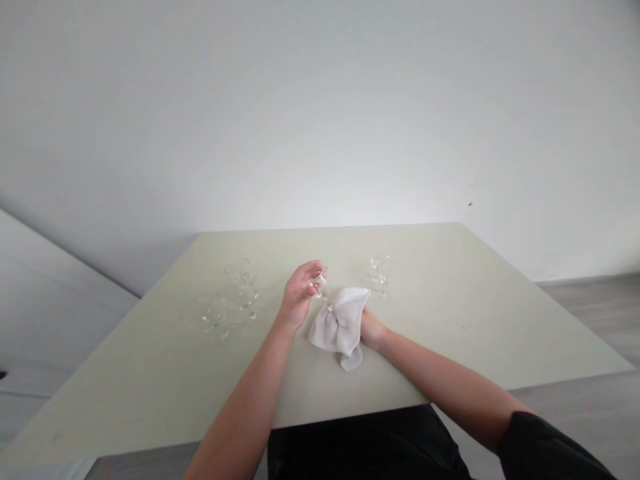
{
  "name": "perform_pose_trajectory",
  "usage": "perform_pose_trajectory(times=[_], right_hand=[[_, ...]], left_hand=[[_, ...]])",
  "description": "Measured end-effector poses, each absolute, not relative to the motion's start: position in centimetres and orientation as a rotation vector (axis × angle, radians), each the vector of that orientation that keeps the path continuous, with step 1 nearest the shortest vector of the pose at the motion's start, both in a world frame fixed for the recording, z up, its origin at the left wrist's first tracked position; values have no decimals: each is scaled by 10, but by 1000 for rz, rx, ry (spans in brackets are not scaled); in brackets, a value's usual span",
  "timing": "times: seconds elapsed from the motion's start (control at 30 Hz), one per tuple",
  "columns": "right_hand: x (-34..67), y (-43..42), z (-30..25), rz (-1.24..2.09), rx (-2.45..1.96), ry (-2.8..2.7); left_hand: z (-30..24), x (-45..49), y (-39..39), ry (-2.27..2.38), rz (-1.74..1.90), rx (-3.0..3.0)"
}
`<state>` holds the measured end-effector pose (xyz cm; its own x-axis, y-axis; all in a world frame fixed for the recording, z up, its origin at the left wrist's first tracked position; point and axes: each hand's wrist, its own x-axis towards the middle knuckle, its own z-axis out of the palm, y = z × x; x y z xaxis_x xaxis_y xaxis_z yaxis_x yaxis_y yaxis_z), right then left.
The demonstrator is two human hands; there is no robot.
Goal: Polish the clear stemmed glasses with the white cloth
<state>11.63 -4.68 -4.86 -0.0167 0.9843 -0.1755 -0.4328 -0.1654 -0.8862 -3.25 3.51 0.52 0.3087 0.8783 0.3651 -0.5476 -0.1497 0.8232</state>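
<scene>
Where the pale green surface [450,320] meets the white wall, no writing, label or brand is legible on any item. Near the surface centre, a white cloth [340,323] is gripped by the right hand [371,329], fingers closed on its right edge. Touching the cloth's upper left, a small clear glass [320,285] is clamped in the left hand [299,293]. Left of the cloth stand several clear glasses [227,303]; one more glass [379,273] stands just beyond it.
</scene>
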Motion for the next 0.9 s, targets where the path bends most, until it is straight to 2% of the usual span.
perform_pose_trajectory(times=[0.47,0.7,0.9], right_hand=[[115,-51,-40,1468,-1087,-880],[114,-49,-37,1446,-1078,-920],[121,-54,-41,1517,-1084,-1083]], left_hand=[[2,-33,35,337,1173,1181],[2,-32,32,330,981,1243],[-4,-27,39,476,1216,1266]])
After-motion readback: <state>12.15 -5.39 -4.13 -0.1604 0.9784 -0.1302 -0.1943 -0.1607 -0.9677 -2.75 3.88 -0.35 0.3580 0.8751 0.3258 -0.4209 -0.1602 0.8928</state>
